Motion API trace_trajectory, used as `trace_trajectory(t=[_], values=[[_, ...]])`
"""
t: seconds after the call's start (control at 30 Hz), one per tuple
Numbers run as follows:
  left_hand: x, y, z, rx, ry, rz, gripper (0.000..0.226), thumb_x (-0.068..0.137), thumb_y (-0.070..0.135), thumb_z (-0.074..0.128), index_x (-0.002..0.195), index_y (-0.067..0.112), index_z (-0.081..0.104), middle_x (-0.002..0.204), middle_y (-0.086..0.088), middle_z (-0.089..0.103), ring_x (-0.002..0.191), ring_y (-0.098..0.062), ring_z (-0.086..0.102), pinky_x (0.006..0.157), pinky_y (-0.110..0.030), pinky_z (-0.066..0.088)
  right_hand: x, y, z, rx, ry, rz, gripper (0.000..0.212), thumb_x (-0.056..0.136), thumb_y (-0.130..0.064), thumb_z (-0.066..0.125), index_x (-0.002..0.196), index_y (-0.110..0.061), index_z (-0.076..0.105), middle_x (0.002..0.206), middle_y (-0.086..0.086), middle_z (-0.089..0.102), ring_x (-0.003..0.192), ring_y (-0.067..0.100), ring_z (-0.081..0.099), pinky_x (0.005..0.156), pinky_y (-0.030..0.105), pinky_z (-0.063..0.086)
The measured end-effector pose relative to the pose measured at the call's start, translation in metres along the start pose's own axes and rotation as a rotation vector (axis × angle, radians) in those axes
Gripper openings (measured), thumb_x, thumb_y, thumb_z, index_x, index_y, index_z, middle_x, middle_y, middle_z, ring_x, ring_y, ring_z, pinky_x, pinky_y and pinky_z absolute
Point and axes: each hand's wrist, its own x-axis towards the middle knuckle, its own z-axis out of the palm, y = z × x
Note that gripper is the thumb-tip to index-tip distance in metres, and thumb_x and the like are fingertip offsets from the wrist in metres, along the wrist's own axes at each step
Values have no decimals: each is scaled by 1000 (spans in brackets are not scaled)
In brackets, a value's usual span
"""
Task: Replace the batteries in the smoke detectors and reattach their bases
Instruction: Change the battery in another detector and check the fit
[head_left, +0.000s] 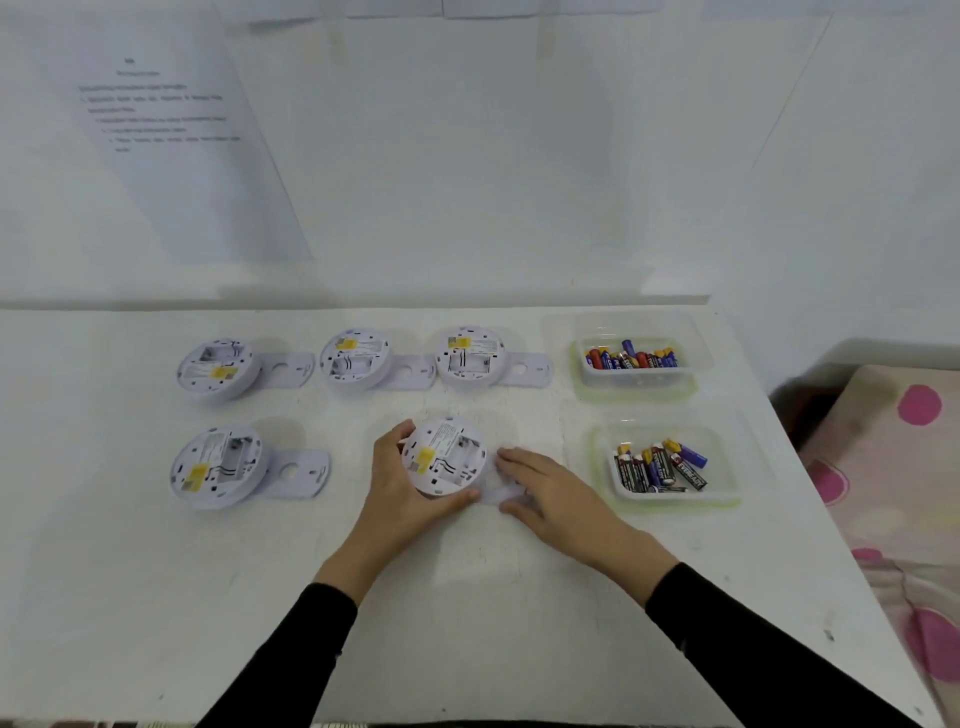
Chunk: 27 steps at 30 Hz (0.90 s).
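One white table (467, 597) carries everything, with pink-spotted bedding (893, 467) past its right edge and a printed sheet (171, 130) on the wall at far left, its text too blurred to read. On the right of the table stand two clear tubs: the far tub (631, 382) holds blue, red and yellow batteries (631, 358), and the near tub (670, 500) holds black and blue cells (660, 467). Four round white detectors lie back-up, three in a far row (218, 369) (355, 358) (470, 356) and one at near left (215, 465), each with a flat white mounting plate (298, 472) just to its right. The fifth detector (444, 457) sits near the table's middle, in front of the person. It is a white disc with its back facing up and tipped a little toward the camera, its yellow label at near left, a grey printed label at the far side and an open battery bay to the right. The bay looks empty, and its long side seems to run from near-left to far-right. The left hand (400, 488) grips this disc, fingers curled round its left rim and thumb along the near edge. Just to its right the right hand (550, 488) lies flat with straight fingers on the loose base (498, 493), pressing rather than pinching.
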Motion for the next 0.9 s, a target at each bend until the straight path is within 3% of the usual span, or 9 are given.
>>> trace_trajectory(t=[0.13, 0.23, 0.33, 0.43, 0.53, 0.63, 0.7, 0.8, 0.9], values=[[-2, 4, -1, -84, 10, -1, 108, 50, 39, 98, 138, 23, 36, 135, 7, 48, 121, 3, 53, 98, -22, 49, -15, 4, 3, 9, 11, -12, 55, 99, -24, 52, 149, -14, 32, 157, -3, 27, 145, 12, 23, 112, 11, 9], [-4, 13, -3, -234, -23, -13, 89, 64, 22, 93, 138, 24, 43, 133, 8, 56, 110, 9, 60, 87, -13, 51, -32, 1, 1, 11, -26, -41, 55, 100, -26, 48, 150, -14, 28, 158, -6, 22, 147, 9, 16, 111, 7, 2], [2, 21, -5, -376, -111, -45, 75, 69, 30, 89, 133, 34, 49, 133, 3, 61, 115, -4, 63, 92, -25, 54, -39, -6, -15, 51, 41, -45, 51, 101, -36, 42, 148, -16, 35, 156, -10, 27, 144, 5, 22, 116, 15, 15], [12, 34, -4, -542, -158, -65, 103, 48, 52, 96, 137, 29, 50, 136, -2, 61, 126, -22, 59, 107, -46, 45, -20, 1, -55, 64, 316, -28, 36, 101, -26, 44, 131, -11, 57, 136, 2, 56, 124, 14, 52, 103, 15, 32], [22, 54, 3, -641, -181, -25, 122, 40, 48, 100, 142, 14, 42, 135, -7, 62, 126, -26, 59, 103, -42, 47, 13, 36, -105, 89, 483, 153, 26, 99, -13, 50, 118, -5, 65, 117, 11, 64, 108, 23, 59, 90, 15, 35], [28, 73, 9, -704, -243, 29, 120, 41, 36, 101, 142, 15, 40, 136, -6, 61, 124, -24, 60, 90, -29, 54, 41, 76, -141, -30, 372, 423, 28, 99, -16, 47, 113, -3, 67, 116, 12, 65, 108, 27, 58, 90, 27, 41], [30, 83, 13, -707, -287, 52, 115, 47, 26, 100, 144, 20, 38, 140, -3, 58, 126, -23, 60, 89, -29, 55, 53, 96, -151, -22, 282, 528, 26, 98, -22, 52, 115, -8, 66, 121, 9, 64, 110, 25, 59, 92, 29, 43], [31, 95, 15, -733, -383, 68, 100, 63, 3, 86, 146, 32, 38, 146, -5, 51, 128, -28, 57, 95, -40, 55, 62, 107, -153, 20, 197, 567, 30, 90, -25, 67, 116, -12, 66, 125, 6, 60, 109, 23, 59, 88, 27, 43], [32, 104, 17, -823, -466, 40, 96, 76, -20, 67, 144, 43, 42, 148, -4, 48, 126, -37, 58, 90, -52, 56, 66, 111, -149, -28, 169, 568, 27, 88, -17, 67, 114, -9, 68, 127, 7, 59, 114, 24, 57, 91, 26, 41]])
